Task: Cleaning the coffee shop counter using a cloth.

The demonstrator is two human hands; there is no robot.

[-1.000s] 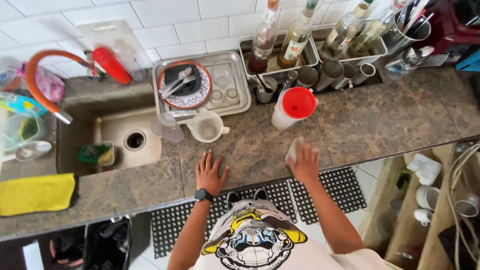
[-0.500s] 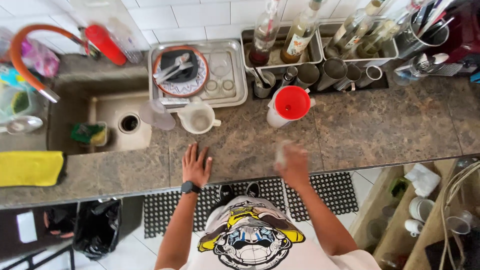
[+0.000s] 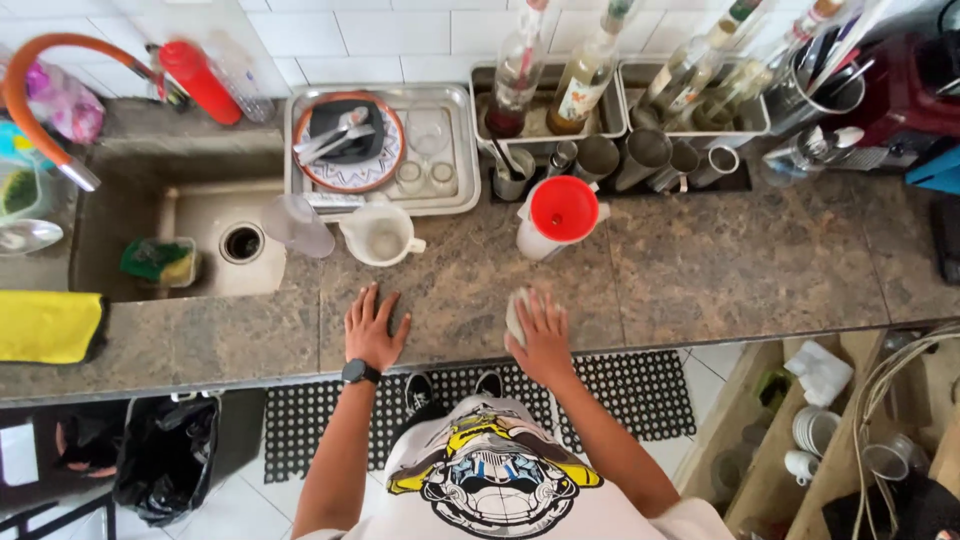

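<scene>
My left hand (image 3: 374,327) lies flat on the mottled stone counter (image 3: 720,270), fingers spread, holding nothing; a black watch is on its wrist. My right hand (image 3: 541,330) presses a small pale cloth (image 3: 516,313) against the counter near the front edge. Just beyond my hands stand a white mug (image 3: 380,236) and a white jug with a red lid (image 3: 556,214). A clear plastic jug (image 3: 296,224) stands at the sink's edge.
A sink (image 3: 200,235) with a green and yellow sponge (image 3: 155,260) lies at left, a yellow cloth (image 3: 48,326) on its front rim. Behind are a metal tray with a plate and glasses (image 3: 455,150), bottles in trays (image 3: 590,85), metal cups (image 3: 640,158). Black mats (image 3: 640,395) cover the floor.
My right hand has slid the cloth leftward and toward the front edge. The left hand has stayed flat on the counter. The view shifted slightly.
</scene>
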